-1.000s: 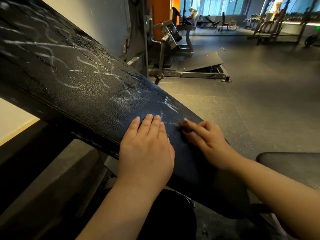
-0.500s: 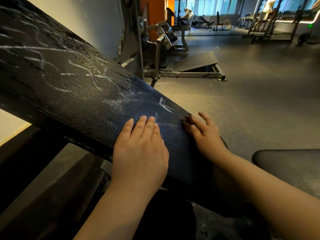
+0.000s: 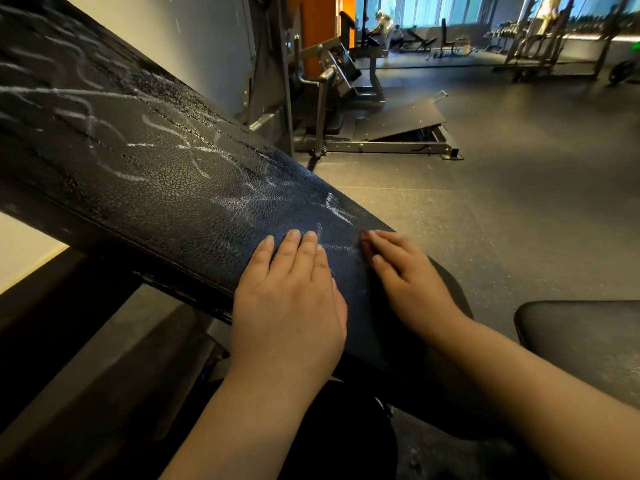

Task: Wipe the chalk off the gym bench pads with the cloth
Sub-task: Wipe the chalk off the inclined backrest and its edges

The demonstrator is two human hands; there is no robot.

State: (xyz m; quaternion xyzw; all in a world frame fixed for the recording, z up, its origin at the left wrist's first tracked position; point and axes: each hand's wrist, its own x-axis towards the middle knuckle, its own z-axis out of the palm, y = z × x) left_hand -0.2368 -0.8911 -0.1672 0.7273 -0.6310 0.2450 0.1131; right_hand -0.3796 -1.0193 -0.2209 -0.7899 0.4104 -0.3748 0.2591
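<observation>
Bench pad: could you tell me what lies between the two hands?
Head view: only bench pad with faint chalk smears between left hand and right hand.

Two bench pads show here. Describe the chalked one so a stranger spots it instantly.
From the pale wall at upper left, a long black pad slopes down across the picture to the left hand and right hand resting on its lower end. Unlike the plain pad at lower right, it carries white chalk scribbles.

The left hand (image 3: 287, 306) lies flat, palm down, its straight digits together and pointing to 12 o'clock. The right hand (image 3: 405, 282), at its 3 o'clock, stretches its fingers (image 3: 388, 244) toward 10 o'clock.
</observation>
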